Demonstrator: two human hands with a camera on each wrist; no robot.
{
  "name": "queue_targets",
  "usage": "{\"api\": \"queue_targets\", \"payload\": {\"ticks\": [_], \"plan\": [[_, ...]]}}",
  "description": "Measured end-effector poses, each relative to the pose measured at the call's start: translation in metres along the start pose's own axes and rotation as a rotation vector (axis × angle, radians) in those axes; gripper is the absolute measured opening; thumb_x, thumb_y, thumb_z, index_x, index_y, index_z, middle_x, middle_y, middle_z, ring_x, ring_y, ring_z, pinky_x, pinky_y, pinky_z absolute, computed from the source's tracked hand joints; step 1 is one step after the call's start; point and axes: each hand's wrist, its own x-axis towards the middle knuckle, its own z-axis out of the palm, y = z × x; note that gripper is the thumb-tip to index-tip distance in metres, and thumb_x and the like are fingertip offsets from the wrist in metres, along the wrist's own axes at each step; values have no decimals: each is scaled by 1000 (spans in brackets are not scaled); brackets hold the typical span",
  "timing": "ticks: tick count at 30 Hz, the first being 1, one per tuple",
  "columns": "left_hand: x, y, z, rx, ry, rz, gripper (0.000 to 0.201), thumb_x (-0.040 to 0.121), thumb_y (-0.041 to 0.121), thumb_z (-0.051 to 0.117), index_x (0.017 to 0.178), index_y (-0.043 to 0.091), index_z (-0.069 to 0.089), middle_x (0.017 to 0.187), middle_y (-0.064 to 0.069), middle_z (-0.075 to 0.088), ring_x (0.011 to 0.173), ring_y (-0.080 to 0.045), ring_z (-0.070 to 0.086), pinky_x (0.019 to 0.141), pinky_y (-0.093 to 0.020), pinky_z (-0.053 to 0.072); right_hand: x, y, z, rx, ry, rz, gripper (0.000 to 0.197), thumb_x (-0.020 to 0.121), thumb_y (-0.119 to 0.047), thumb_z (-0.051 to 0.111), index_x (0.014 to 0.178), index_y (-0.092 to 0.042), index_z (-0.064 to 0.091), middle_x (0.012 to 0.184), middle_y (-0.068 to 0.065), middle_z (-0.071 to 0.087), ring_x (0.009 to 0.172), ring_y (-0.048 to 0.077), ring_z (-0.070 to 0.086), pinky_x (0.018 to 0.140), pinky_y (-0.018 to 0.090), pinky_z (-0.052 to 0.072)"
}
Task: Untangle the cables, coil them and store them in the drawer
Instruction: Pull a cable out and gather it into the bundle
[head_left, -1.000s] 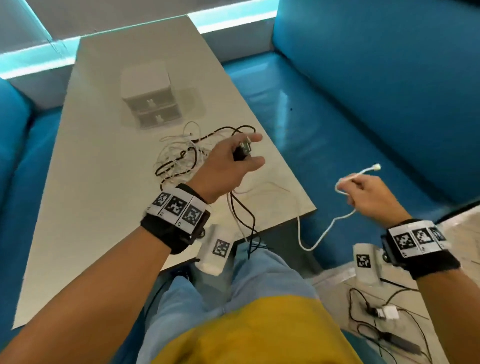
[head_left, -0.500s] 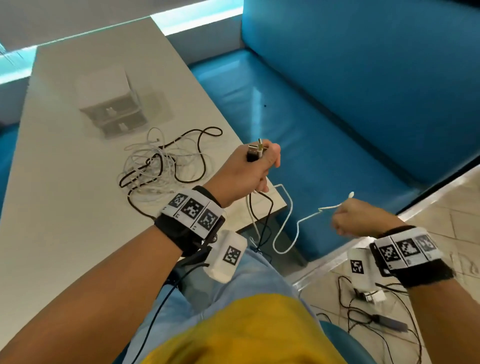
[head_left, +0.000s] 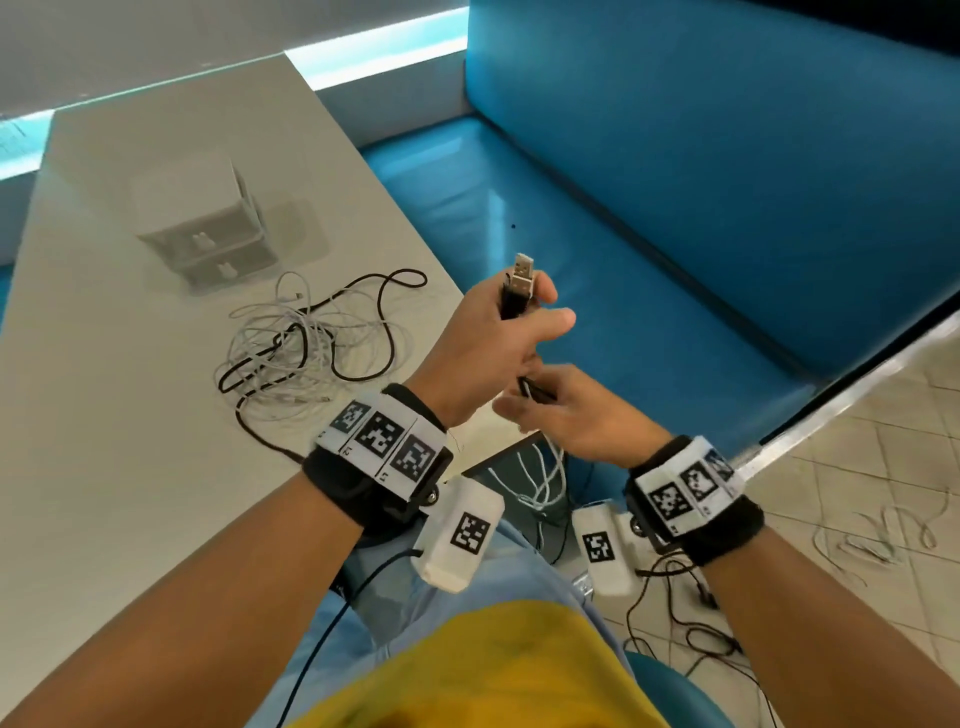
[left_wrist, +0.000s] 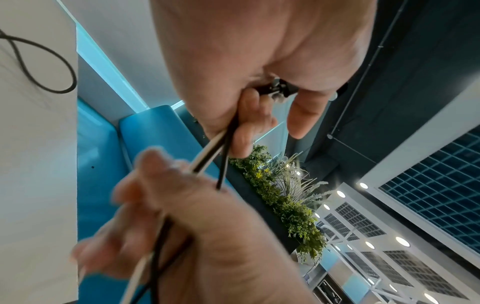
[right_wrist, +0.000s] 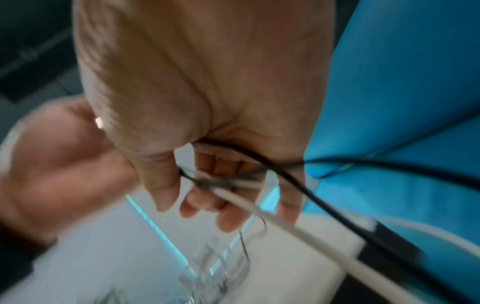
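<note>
My left hand (head_left: 498, 332) is raised past the table's right edge and grips a black USB plug (head_left: 519, 286) whose metal tip points up. Black and white cable strands (left_wrist: 215, 152) run down from its fist. Just below it my right hand (head_left: 550, 410) holds those same strands (right_wrist: 233, 183) in its curled fingers; the view there is blurred. White cable loops (head_left: 540, 483) hang under both hands. A tangle of white and black cables (head_left: 311, 343) lies on the table (head_left: 104, 467). The small white drawer unit (head_left: 202, 228) stands behind it, both drawers shut.
A blue bench (head_left: 649, 270) runs along the table's right side. More cables (head_left: 691, 613) and small devices lie on the tiled floor at the right. My lap, in blue trousers and a yellow top (head_left: 493, 670), is at the bottom.
My right hand has moved left from out over the bench to just under the left hand, and now holds the strands. The left hand has lifted the USB plug higher.
</note>
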Motion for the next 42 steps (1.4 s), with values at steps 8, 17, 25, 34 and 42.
{"api": "queue_targets", "payload": {"ticks": [8, 17, 25, 34, 42], "plan": [[-8, 7, -11, 60, 136, 119, 9, 96, 12, 54, 92, 17, 60, 44, 14, 30, 37, -6, 23, 42, -20, 25, 2, 44, 6, -296, 39, 123, 39, 91, -37, 59, 65, -11, 44, 57, -3, 47, 54, 9, 42, 58, 27, 38], [-6, 10, -8, 52, 86, 58, 35, 102, 24, 43, 74, 13, 61, 58, 1, 45, 46, -8, 31, 43, -19, 28, -31, 119, -22, -226, 15, 439, 18, 85, -30, 69, 79, -14, 65, 75, 3, 65, 75, 16, 60, 89, 46, 51], [-15, -18, -2, 186, -73, -79, 23, 102, 28, 40, 85, 19, 53, 50, 10, 29, 45, -9, 28, 59, -34, 47, -27, 23, -62, -95, 151, 166, 41, 80, -7, 75, 110, -29, 60, 112, 11, 63, 98, 18, 62, 90, 43, 50], [-18, -23, -8, -23, -86, -71, 24, 82, -2, 53, 96, 17, 55, 56, 3, 33, 48, -10, 26, 49, -27, 28, -19, -60, -42, -94, 216, -248, 25, 89, -9, 65, 108, -25, 67, 100, 0, 71, 96, 14, 65, 91, 27, 50], [-24, -24, -13, -190, -116, -180, 9, 76, 2, 51, 82, 8, 49, 44, 8, 25, 38, -8, 22, 45, -25, 31, -7, -66, -31, -102, 236, -225, 18, 85, -8, 69, 81, -25, 66, 80, -13, 71, 80, 6, 65, 80, 25, 48]]}}
